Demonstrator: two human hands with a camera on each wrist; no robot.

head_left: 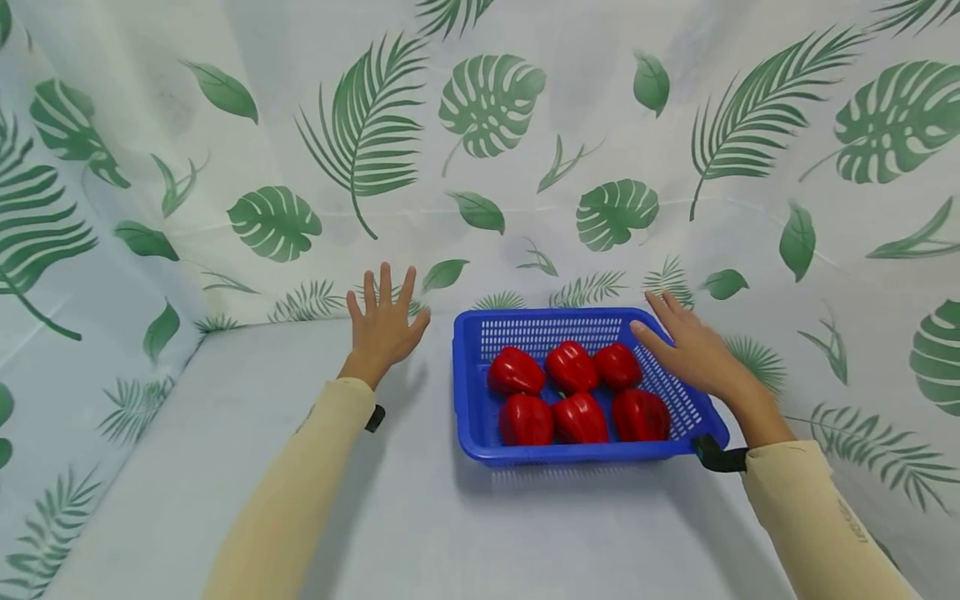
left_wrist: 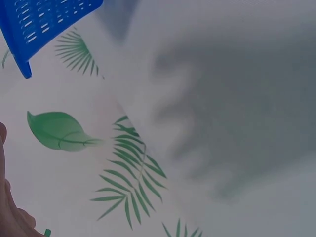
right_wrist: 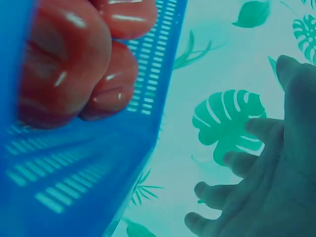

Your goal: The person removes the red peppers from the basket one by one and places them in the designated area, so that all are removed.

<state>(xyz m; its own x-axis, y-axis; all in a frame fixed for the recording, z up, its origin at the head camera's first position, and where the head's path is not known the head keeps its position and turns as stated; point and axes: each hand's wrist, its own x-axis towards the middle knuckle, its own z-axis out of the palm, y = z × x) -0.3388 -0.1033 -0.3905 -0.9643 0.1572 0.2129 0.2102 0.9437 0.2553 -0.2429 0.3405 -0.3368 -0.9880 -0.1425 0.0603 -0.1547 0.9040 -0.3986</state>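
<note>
Closest to my head camera, two pale sleeves (head_left: pixel 277 492) run in from the lower left and lower right of the frame. At the end of one I see the left hand (head_left: pixel 384 327), left of centre, its grip apart: fingers straight and fanned, thumb out to the side, holding nothing. The right hand (head_left: pixel 693 354), right of centre, also has its grip apart, fingers extended and nothing held. My right wrist view, tinted blue-green, shows a gap in the frame between that hand and the basket (head_left: pixel 585 452).

The basket is blue with slotted walls, and I have it right of centre, between the two hands. The right hand overlaps its right side in my head view. Inside lie six red peppers (head_left: pixel 527 421), three along the back and three along the front. A black clip (head_left: pixel 718 457) at the right wrist overlaps the basket's lower right corner; I cannot tell whether they touch.

Under the basket is a white table (head_left: pixel 405 533), and in my left wrist view the left hand's blurred shadow (left_wrist: pixel 242 108) fills the right side. Beyond, a leaf-print sheet (head_left: pixel 540 108) spans the top of the head frame.
</note>
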